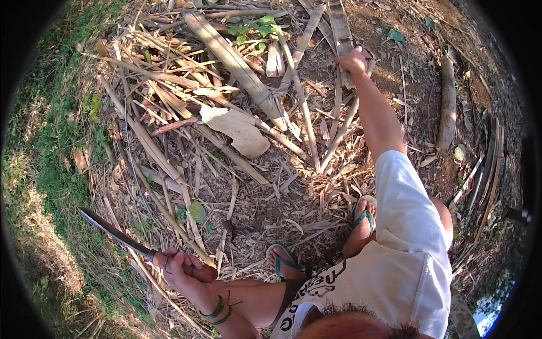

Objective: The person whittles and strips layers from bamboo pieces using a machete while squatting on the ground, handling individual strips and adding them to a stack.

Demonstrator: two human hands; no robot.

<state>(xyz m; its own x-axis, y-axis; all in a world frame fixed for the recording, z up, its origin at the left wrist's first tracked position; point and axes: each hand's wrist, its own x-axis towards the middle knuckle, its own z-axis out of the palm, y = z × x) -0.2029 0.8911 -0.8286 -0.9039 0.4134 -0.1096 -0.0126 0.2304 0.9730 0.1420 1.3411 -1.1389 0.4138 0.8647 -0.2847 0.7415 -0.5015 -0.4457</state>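
Low on the left, my left hand [183,268] is wrapped round the wooden handle of a machete [116,234]. Its long dark blade points up and left, away from my body. My right arm is stretched far forward, and my right hand [354,60] is closed at the side of a split bamboo pole [339,25]. The pole's hollow inner face with its cross nodes shows beyond the hand. A thinner bamboo stick [345,127] slants down from beneath that hand to the ground. My fingertips there are partly hidden.
A heap of split bamboo [164,85] lies ahead on the left, with a thick bamboo pole [234,62] across it. A pale flat sheath [240,131] rests nearby. Another bamboo length [447,101] lies at right. My sandalled feet [361,221] stand on leaf litter.
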